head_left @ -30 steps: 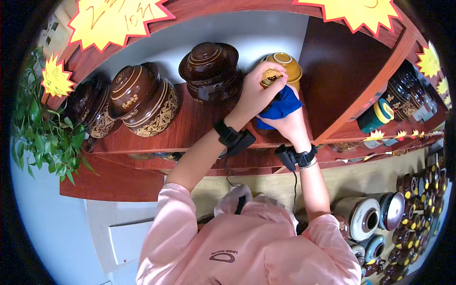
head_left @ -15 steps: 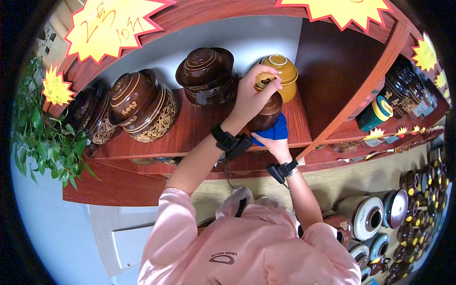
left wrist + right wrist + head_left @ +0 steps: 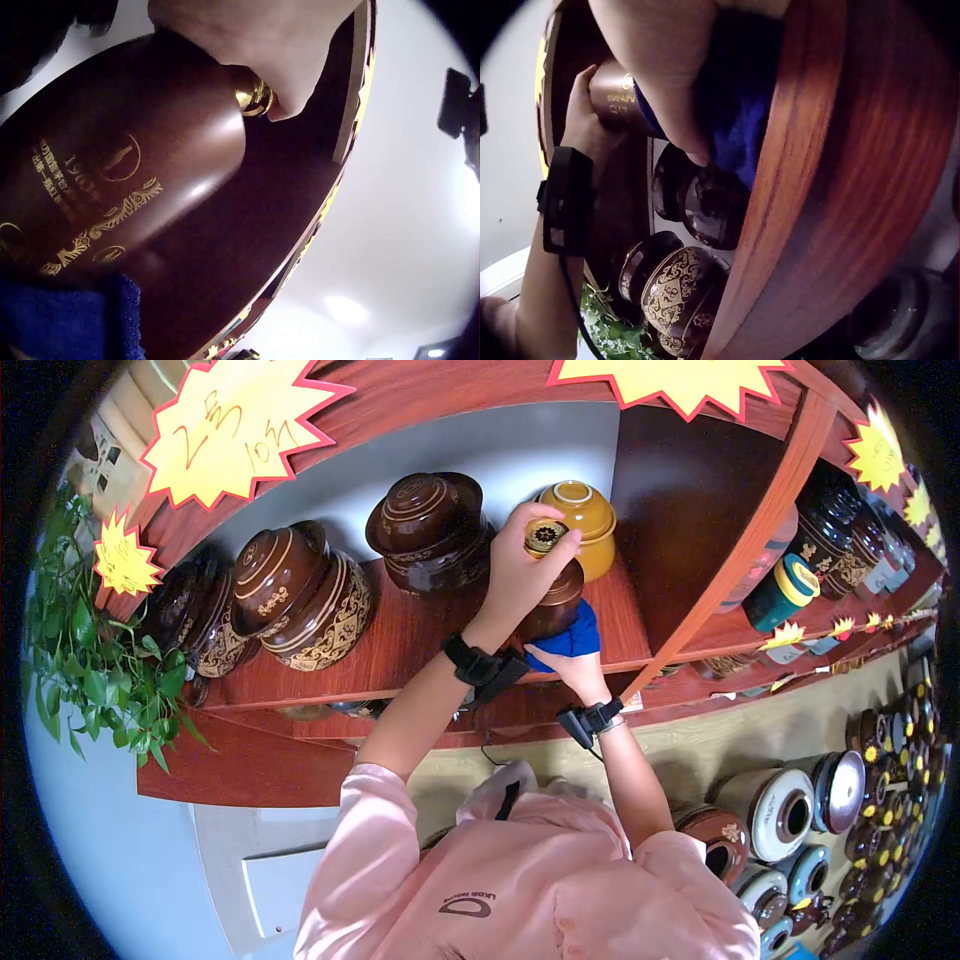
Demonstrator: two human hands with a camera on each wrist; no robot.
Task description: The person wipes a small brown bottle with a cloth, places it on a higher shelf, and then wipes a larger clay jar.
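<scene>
At the wooden shelf point(image 3: 425, 630), a brown bottle point(image 3: 550, 618) is gripped by the left hand point(image 3: 520, 572), a blue cloth point(image 3: 574, 637) against it by the right hand point(image 3: 580, 669); gold lettering point(image 3: 73, 174) is shown only by wrist views.

The brown bottle point(image 3: 150, 127) is smooth, with a soft sheen; its gold cap point(image 3: 256, 97) looks like shiny metal. The blue cloth point(image 3: 67, 319) is matt and fuzzy. The shelf point(image 3: 405, 630) shows reddish wood grain. The lidded brown jar point(image 3: 430, 535) and mustard jar point(image 3: 592, 545) look like glossy glazed ceramic, the starburst sign point(image 3: 235, 435) paper.
</scene>
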